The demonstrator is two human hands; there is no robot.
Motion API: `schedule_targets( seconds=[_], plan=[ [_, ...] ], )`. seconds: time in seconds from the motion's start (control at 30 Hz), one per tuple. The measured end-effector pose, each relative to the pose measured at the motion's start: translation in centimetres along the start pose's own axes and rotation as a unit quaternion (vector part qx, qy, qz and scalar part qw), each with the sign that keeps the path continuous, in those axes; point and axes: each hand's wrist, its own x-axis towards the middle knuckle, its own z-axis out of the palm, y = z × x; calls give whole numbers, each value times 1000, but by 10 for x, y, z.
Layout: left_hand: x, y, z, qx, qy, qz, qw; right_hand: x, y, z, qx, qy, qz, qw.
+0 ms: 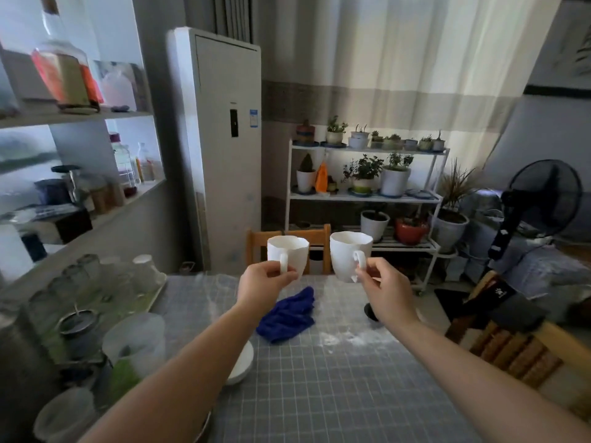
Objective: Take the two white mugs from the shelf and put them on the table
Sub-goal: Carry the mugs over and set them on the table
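Two white mugs hang in the air above the far end of the table (335,394), which wears a grey checked cloth. My left hand (260,284) pinches the handle of the left mug (292,251). My right hand (385,290) pinches the handle of the right mug (347,254). Both mugs are upright, side by side, with a small gap between them. The wall shelf (80,116) stands at the left, with jars and bottles on it.
A blue cloth (287,314) lies on the table below the mugs. Upturned glasses on a tray (105,282), plastic containers (134,343) and a white bowl (241,366) crowd the table's left side. A wooden chair (256,244) stands behind the table, another at the right (511,350).
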Motion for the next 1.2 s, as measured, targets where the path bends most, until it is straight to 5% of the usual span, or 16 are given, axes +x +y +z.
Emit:
schedule_targets(
  seconds=[0.7, 1.2],
  plan=[
    [-32, -202, 95, -43, -14, -182, 982, -110, 183, 96, -1, -141, 132, 981],
    [-52, -268, 110, -33, -11, -192, 981, -156, 218, 124, 15, -162, 157, 974]
  ],
)
